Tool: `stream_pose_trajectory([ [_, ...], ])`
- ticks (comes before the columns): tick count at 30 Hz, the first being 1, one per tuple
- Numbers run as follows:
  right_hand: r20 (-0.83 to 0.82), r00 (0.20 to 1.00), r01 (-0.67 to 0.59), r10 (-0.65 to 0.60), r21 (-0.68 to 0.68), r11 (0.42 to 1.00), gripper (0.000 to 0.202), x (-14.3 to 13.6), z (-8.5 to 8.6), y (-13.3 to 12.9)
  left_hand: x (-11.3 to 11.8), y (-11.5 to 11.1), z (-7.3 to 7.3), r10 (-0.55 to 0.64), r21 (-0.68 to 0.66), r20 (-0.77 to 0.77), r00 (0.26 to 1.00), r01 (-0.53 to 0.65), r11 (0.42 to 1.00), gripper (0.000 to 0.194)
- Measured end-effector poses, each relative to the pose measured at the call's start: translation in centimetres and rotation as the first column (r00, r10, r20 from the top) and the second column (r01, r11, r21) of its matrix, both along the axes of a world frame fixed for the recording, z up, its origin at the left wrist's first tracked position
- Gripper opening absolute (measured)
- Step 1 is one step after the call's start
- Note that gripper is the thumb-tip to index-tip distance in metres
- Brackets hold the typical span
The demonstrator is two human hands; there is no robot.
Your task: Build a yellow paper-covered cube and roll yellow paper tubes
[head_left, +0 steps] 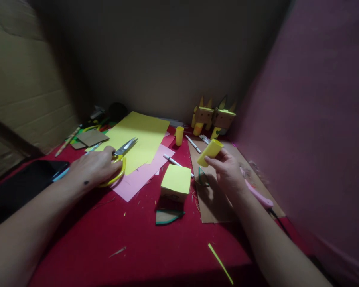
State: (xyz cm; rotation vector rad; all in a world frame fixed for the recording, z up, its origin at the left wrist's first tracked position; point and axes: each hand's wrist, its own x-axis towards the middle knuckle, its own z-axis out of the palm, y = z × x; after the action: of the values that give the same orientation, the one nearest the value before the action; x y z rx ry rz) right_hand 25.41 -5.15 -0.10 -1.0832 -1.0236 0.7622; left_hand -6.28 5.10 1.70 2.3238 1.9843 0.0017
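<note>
My left hand [100, 165] is closed on the yellow handles of a pair of scissors [126, 146], whose blades point up and right over a yellow sheet [143, 131]. In my right hand [227, 169] is a yellow paper tube [211, 152], tilted, held between thumb and fingers above a cardboard sheet [212, 203]. Between my hands sits a small box with a yellow top [176, 178]. Just in front of it lies a cardboard piece with a green edge [168, 217]. Another yellow tube [179, 136] stands upright farther back.
Two cardboard animal figures [204, 114] stand at the back right. A pink sheet [128, 190] lies partly under the yellow one. White pens [193, 144] and a pink corded tool [259, 195] lie at the right. A dark flat object [18, 191] is at the left.
</note>
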Motion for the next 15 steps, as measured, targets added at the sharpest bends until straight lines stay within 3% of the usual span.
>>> stream_pose_trajectory([
  [4,-0.003,1.000,0.022,-0.023,-0.074,0.997,0.038,-0.4,0.6,1.1,0.1,0.0,0.0,-0.015,0.018,-0.005,1.000,0.015,1.000,0.053],
  [9,0.131,0.991,0.011,0.015,-0.195,0.981,0.028,-1.1,1.8,5.3,0.2,0.2,-0.3,0.006,0.030,-0.024,1.000,-0.005,1.000,0.051],
  [15,0.288,0.958,0.095,-0.008,-0.288,0.953,0.031,-2.0,0.5,10.1,-0.2,0.5,-0.4,-0.032,0.029,-0.013,0.999,0.032,0.999,0.050],
])
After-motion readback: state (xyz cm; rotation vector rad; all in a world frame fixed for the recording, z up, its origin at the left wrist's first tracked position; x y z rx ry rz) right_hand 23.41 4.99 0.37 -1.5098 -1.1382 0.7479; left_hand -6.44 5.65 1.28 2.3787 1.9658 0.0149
